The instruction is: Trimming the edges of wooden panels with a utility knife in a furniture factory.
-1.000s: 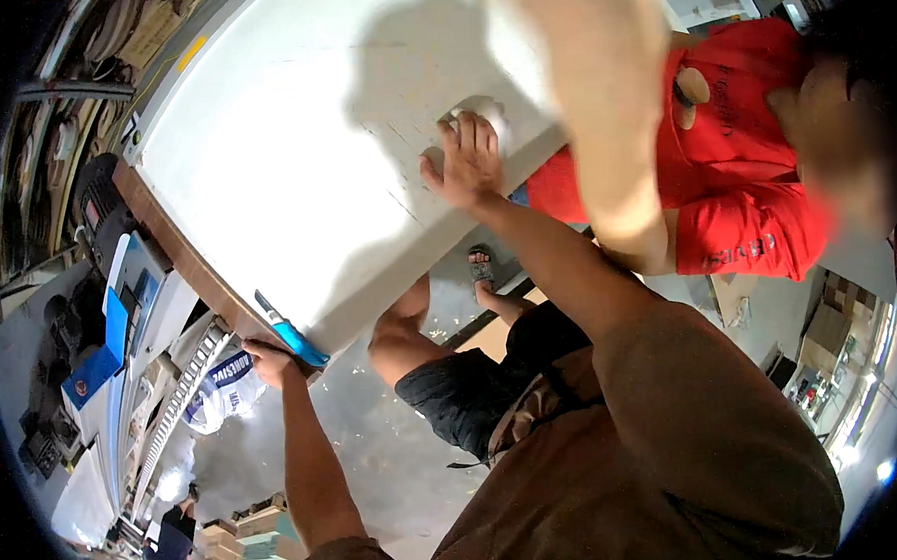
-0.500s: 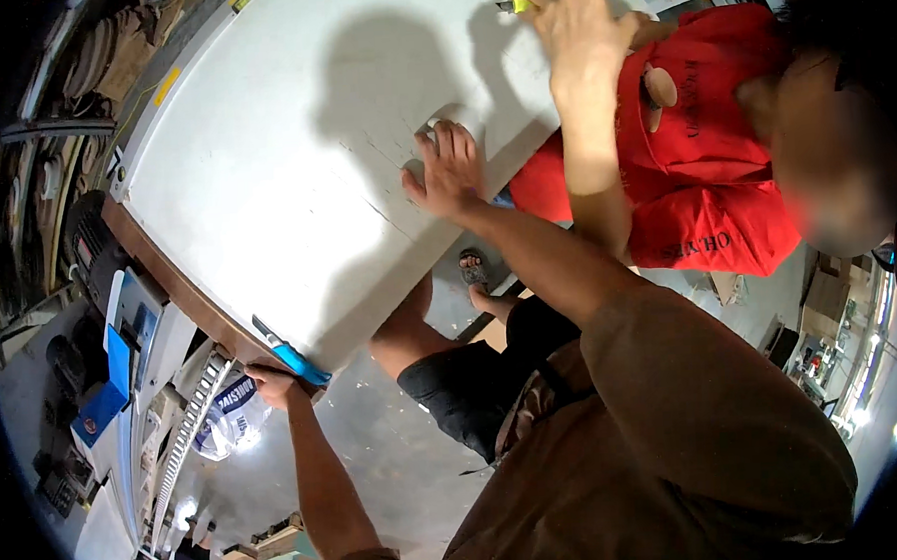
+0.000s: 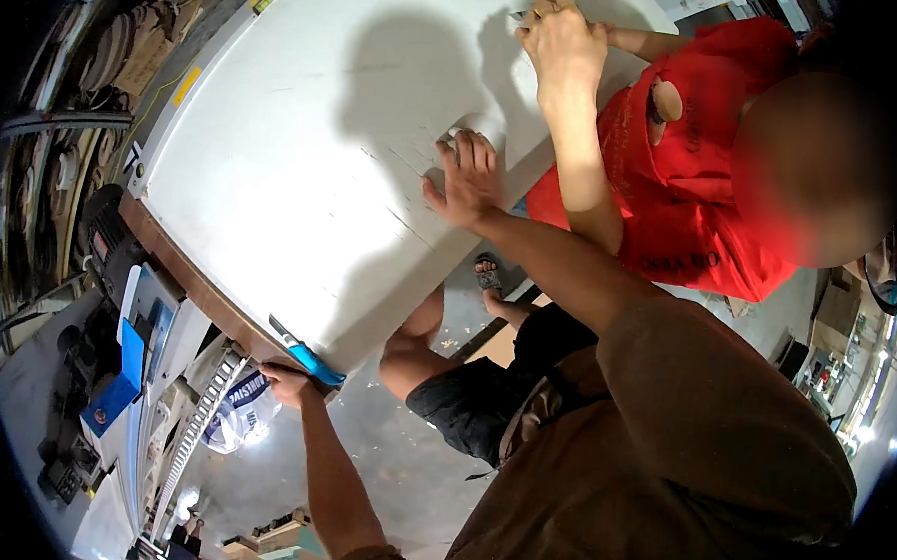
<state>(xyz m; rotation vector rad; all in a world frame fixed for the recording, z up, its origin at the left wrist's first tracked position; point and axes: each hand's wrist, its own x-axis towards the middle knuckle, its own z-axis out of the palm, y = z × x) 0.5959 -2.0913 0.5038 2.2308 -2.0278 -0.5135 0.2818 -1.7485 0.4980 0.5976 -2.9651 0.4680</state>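
A second ago the co-worker's forearm [image 3: 581,159] was a blur reaching over the right side of the white tabletop [image 3: 254,188]; now it is sharp, and the co-worker's hand [image 3: 566,60] is bunched near the tabletop's far right part. The wearer's own two hands have kept their places on it.

Nearest, the left hand [image 3: 290,385] is at the tabletop's near corner, set against its brown edge [image 3: 203,281]; most of its fingers are hidden, so I cannot tell how tightly they close. Just beside it, on top of that corner, lies a blue-handled knife [image 3: 320,366], its blade pointing away to the left.

Farther in, the right hand [image 3: 472,184] rests palm down on the tabletop near its right edge, fingers moderately spread. A pale patch by its fingertips is too unclear to name.

Beyond it, the co-worker's fingers are closed around a small bladed tool [image 3: 520,16], mostly covered by the hand. The co-worker's red shirt [image 3: 703,159] is just off the tabletop's right edge.

A grey bar [image 3: 168,120] with a yellow label runs along the tabletop's far left edge. Past the left side are a dark motor [image 3: 109,225], a white-and-blue bag [image 3: 242,414] lower down and, farthest, shelving [image 3: 61,125] with wooden pieces.
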